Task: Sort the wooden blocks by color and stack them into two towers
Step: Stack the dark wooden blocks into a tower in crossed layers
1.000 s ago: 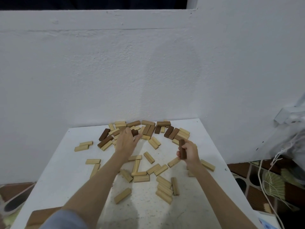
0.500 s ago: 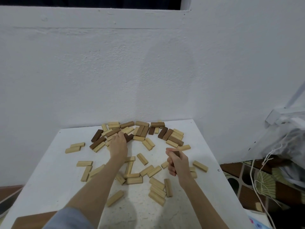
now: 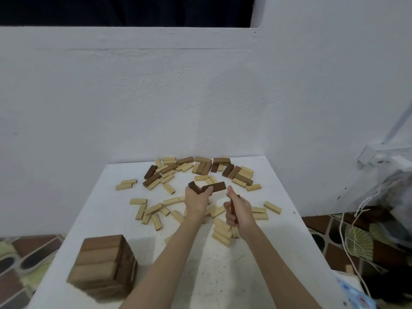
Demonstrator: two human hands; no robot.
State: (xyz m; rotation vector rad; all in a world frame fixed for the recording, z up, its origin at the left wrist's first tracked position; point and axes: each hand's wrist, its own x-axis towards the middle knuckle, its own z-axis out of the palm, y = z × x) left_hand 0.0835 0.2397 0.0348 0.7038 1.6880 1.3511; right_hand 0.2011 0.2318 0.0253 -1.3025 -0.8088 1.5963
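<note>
One dark tower stands started on the desk. Beyond it, your left hand grips two dark blocks, your right hand one; most blocks lie unsorted.

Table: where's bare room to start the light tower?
Free: the table's left edge strip between the two light blocks and the dark tower; the near right corner. Crowded: the far pile and the scatter round both hands.
</note>
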